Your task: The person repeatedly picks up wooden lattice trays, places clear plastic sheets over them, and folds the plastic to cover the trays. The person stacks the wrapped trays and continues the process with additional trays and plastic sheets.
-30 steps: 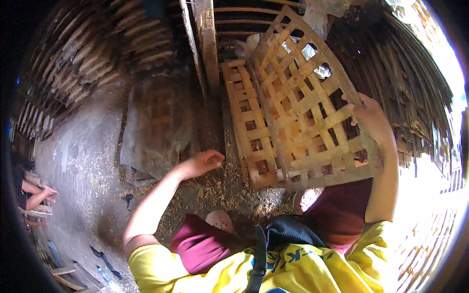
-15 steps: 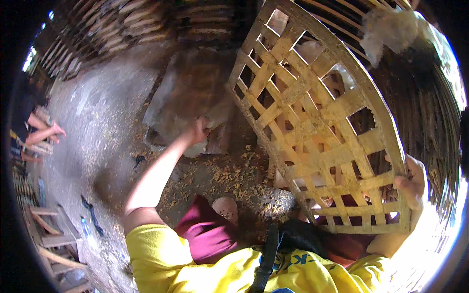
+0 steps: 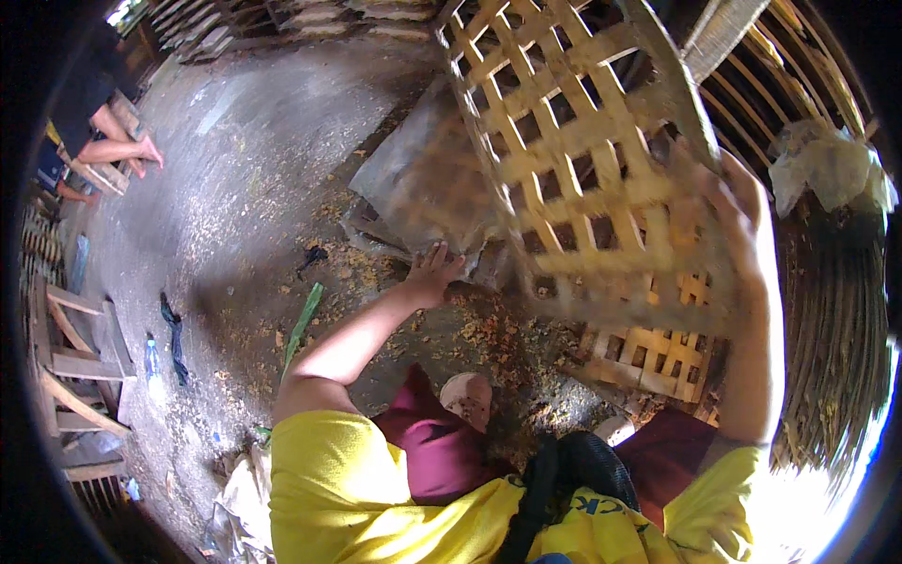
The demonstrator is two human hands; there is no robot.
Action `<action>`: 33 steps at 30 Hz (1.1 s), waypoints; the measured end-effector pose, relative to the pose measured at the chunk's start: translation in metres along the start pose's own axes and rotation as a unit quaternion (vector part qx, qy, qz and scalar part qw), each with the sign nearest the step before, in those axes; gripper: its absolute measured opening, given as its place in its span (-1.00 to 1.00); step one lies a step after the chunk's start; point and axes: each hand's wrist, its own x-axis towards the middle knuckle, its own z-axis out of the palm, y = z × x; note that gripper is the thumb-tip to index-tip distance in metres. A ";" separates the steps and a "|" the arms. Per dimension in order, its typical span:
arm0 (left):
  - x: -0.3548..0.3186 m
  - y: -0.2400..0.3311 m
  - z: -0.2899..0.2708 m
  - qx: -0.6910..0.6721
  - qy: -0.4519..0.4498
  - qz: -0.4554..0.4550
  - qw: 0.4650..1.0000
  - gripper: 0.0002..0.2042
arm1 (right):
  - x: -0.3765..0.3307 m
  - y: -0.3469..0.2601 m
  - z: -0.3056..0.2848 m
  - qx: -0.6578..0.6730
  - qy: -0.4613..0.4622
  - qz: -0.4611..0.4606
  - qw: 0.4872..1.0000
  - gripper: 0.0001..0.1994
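Item: woven bamboo lattice panel (image 3: pixel 583 160), upper centre-right of frame, tilted, blurred. Right hand (image 3: pixel 742 221) grips its right edge. Left hand (image 3: pixel 432 273), fingers spread, rests on grey slab (image 3: pixel 423 188) at centre. Second lattice (image 3: pixel 658 352) on floor (image 3: pixel 235 160) below.

The lattice panel (image 3: pixel 583 179) is woven of flat, pale wood strips, matt and dry, rough at the edges. A second panel (image 3: pixel 658 352) under it looks the same. The sheet (image 3: pixel 423 183) on the ground is dull grey, stained, perhaps metal. The floor (image 3: pixel 235 169) is rough concrete strewn with wood chips. The shirt (image 3: pixel 348 489) is yellow cloth.
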 end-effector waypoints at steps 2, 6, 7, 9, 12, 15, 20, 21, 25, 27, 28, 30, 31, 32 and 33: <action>-0.006 0.000 0.003 -0.001 0.002 -0.009 1.000 -0.21 | 0.024 0.001 0.053 0.096 0.043 0.086 0.991 -0.62; -0.004 0.011 0.024 -0.016 0.036 -0.012 0.999 -0.17 | 0.061 0.058 0.128 0.168 0.097 0.150 0.969 -0.69; -0.003 0.010 0.043 0.003 0.094 0.002 0.996 -0.14 | 0.065 0.077 0.149 0.216 0.090 0.158 0.959 -0.71; -0.006 0.007 0.056 0.022 0.123 0.015 0.992 -0.11 | 0.060 0.092 0.195 0.274 0.114 0.197 0.935 -0.76; -0.007 0.009 0.049 0.028 0.081 0.034 0.996 -0.08 | 0.051 0.134 0.249 0.358 0.126 0.221 0.898 -0.74; -0.009 0.002 0.059 0.032 0.079 0.037 0.996 -0.08 | 0.044 0.165 0.305 0.433 0.156 0.261 0.848 -0.73; -0.015 0.015 0.020 0.011 -0.079 -0.004 0.997 -0.11 | 0.021 0.207 0.353 0.478 0.180 0.424 0.748 -0.69; -0.012 0.014 0.021 0.031 -0.077 -0.005 0.997 -0.12 | 0.016 0.217 0.364 0.495 0.195 0.411 0.740 -0.69; -0.008 0.015 0.027 0.096 -0.117 -0.010 0.988 -0.18 | 0.011 0.226 0.379 0.484 0.224 0.426 0.731 -0.75; -0.009 0.018 0.020 0.090 -0.142 -0.005 0.986 -0.19 | 0.009 0.232 0.380 0.501 0.246 0.418 0.717 -0.77; -0.010 0.020 0.011 0.071 -0.145 -0.002 0.987 -0.19 | 0.011 0.237 0.379 0.509 0.260 0.410 0.711 -0.78; -0.008 0.023 0.004 0.065 -0.137 0.005 0.988 -0.19 | 0.012 0.246 0.381 0.460 0.255 0.410 0.745 -0.77; -0.009 0.024 0.005 0.078 -0.127 0.006 0.989 -0.19 | 0.011 0.249 0.384 0.435 0.250 0.411 0.761 -0.77; -0.013 0.022 0.008 0.089 -0.119 0.002 0.989 -0.19 | 0.011 0.231 0.385 0.415 0.234 0.433 0.765 -0.76; -0.016 0.018 0.012 0.086 -0.128 -0.004 0.988 -0.19 | 0.012 0.212 0.385 0.396 0.218 0.454 0.768 -0.75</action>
